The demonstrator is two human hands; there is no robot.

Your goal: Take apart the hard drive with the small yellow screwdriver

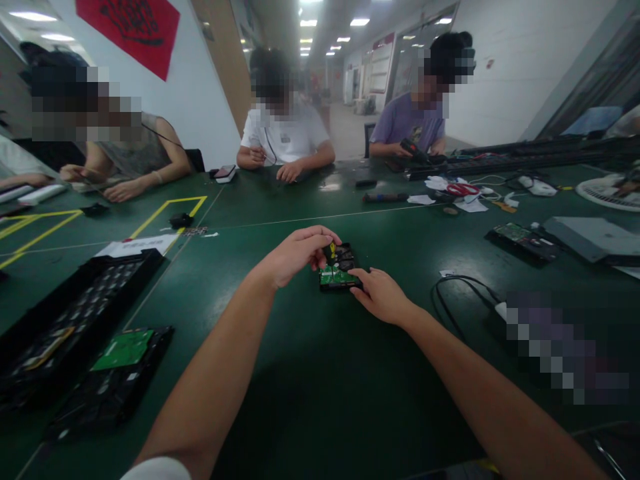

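A hard drive [339, 275] with a green circuit board lies on the green table in front of me. My left hand [299, 253] is closed around a small screwdriver [332, 251] with a black and yellow handle. It stands upright over the drive, its shaft pointing down at the board; whether the tip sits in a screw is too small to tell. At the drive's right edge, my right hand [383, 293] grips the casing between thumb and fingers.
On the left are a black tray [145, 270] of small parts and another drive [123, 353]. Rightward lie a third drive [523, 241], a grey box [593, 239] and a black cable [463, 279]. Several people work across the table; one holds a power tool [415, 151].
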